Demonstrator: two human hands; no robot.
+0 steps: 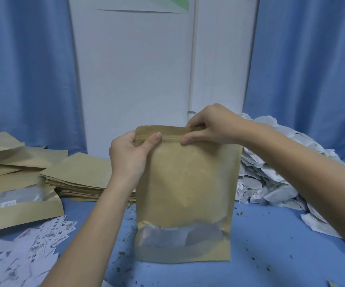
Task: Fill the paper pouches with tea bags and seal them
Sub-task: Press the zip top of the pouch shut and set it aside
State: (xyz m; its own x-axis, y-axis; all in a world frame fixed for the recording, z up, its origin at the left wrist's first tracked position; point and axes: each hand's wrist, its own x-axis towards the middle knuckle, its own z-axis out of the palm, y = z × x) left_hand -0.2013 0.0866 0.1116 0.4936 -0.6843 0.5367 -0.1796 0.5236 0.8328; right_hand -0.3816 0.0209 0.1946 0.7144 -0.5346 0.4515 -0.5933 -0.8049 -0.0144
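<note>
A brown paper pouch (186, 183) stands upright on the blue table, tea bags showing through its clear window near the bottom. My left hand (130, 156) pinches the zip strip at the pouch's top left corner, thumb on the front. My right hand (211, 125) pinches the same strip further right, fingers curled over the top edge. A heap of white tea bags (271, 175) lies to the right, partly behind my right forearm.
A stack of flat empty pouches (80, 175) lies behind my left arm. Filled pouches (16, 195) lie at the far left. Loose printed paper labels (28, 249) cover the near left. Tea crumbs dot the blue table (260, 245). Blue curtains hang behind.
</note>
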